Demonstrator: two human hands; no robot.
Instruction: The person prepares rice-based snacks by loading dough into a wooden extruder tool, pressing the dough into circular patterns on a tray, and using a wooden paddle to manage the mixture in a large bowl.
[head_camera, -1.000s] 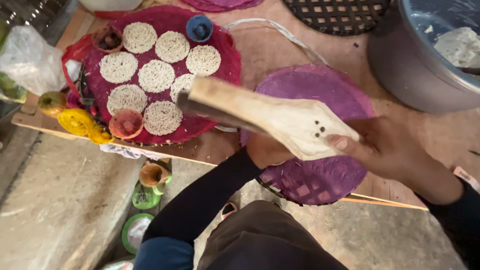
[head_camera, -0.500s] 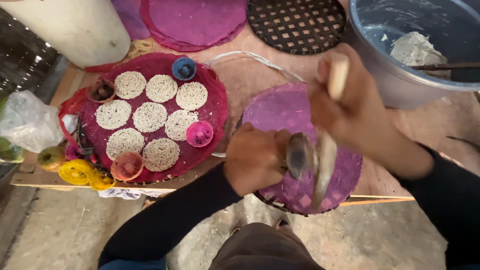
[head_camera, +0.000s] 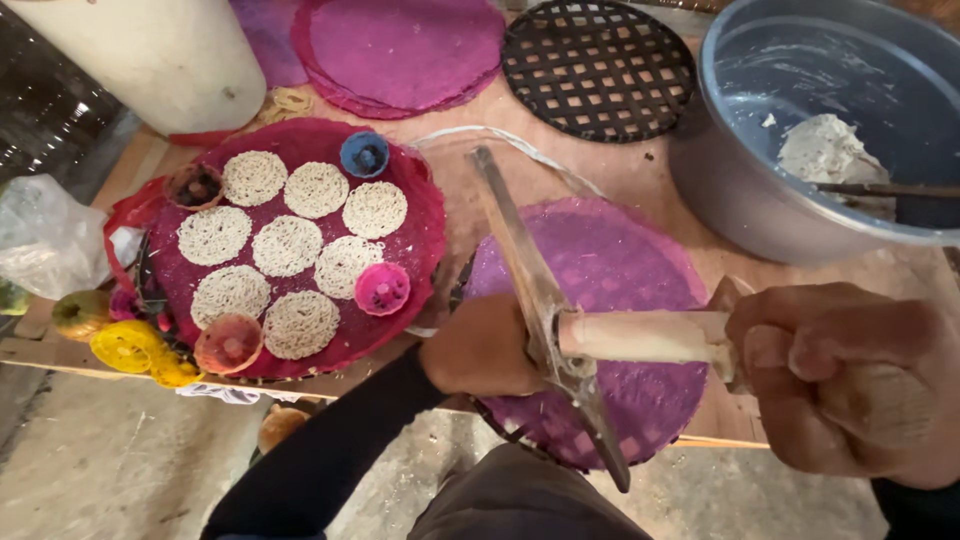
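Right hand (head_camera: 850, 385) sits nearest the camera, closed in a fist around the pale wooden handle (head_camera: 645, 335) of a press-like tool. Handle long axis runs roughly level across the view, from the fist toward the left, where it meets a long flat metal bar (head_camera: 540, 300). Bar long axis runs diagonally, from the near edge of the surface up and to the left (nearly crosswise to the handle). Left hand (head_camera: 480, 345) is closed against the junction of handle and bar, on the side away from the right hand; which fingers bear on the metal cannot be told.

Both hands and the tool hang over a round purple woven mat (head_camera: 620, 260) lying flat on the wooden surface (head_camera: 640, 165). Tool and mat appear apart, though contact cannot be ruled out.

Left of the mat, a second round red mat (head_camera: 420, 210) carries several pale lacy noodle discs (head_camera: 287, 246) and small coloured moulds. Farther off lie a grey metal basin (head_camera: 740, 200) holding a lump of white dough (head_camera: 825, 150), a dark lattice tray (head_camera: 598, 68), and a stack of magenta mats (head_camera: 405, 50).
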